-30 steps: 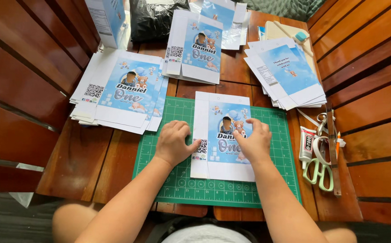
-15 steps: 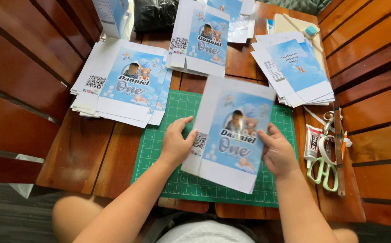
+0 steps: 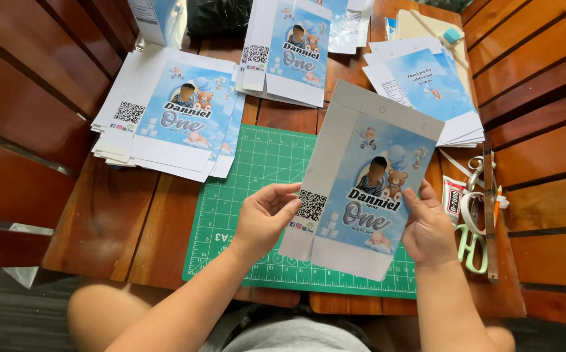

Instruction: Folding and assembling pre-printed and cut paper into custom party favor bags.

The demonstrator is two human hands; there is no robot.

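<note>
Printed card sheet (image 3: 361,189), blue and white with a teddy-bear design and a square code patch, is raised off the green cutting mat (image 3: 244,189) and tilted, its far edge leaning to the right. It sits at the centre of the wooden table (image 3: 110,228), above the mat's right half.

Left hand (image 3: 263,218) pinches the sheet's left margin beside the code patch, thumb on the printed face, fingers curled behind. Right hand (image 3: 430,228) grips the right edge the same way, thumb on the face. Both hands are closed on the sheet; neither is spread wide.

Surrounding items:
- Far left: a stack of matching printed sheets (image 3: 172,120), lying flat.
- Far centre: a second stack (image 3: 289,52).
- Far right: a third stack (image 3: 426,91), printed side showing a different panel.
- Right of the mat: scissors with pale green handles (image 3: 472,234), a small glue tube (image 3: 452,199) and a metal ruler (image 3: 490,208), all close together.

Risk assessment: the sheet is held only at two edges and appears pre-creased, so uneven pressure from either thumb could bend it off its fold lines or kink the panel. A loosened grip could let it slide down onto the glue tube and scissors.
</note>
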